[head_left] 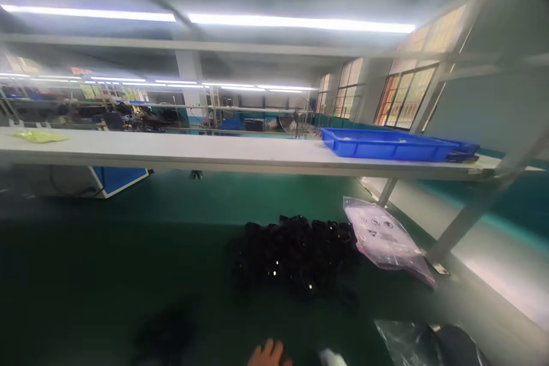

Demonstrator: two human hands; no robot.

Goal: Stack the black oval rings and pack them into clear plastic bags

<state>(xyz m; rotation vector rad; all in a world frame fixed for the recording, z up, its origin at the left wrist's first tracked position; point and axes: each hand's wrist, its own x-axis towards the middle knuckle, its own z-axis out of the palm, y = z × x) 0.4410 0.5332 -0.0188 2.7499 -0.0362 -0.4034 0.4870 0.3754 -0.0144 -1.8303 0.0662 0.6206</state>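
Observation:
At the bottom edge, my left hand (268, 354) shows only its fingers, slightly apart with nothing visible in them. Just right of it is a blurred white shape (332, 357); whether it is an object or a covered hand I cannot tell. No bare part of my right hand shows. Beyond my left hand, a heap of shiny black parts (295, 254) lies on the dark green surface (206, 274); their exact kind is too dark to make out.
A clear plastic bag with a pale pinkish content (388, 234) lies right of the heap. Nearer is another clear bag with something dark (433, 346). A white shelf (193, 148) crosses above, bearing a blue tray (386, 146) and a yellow packet (36, 136). A slanted post (476, 211) stands right.

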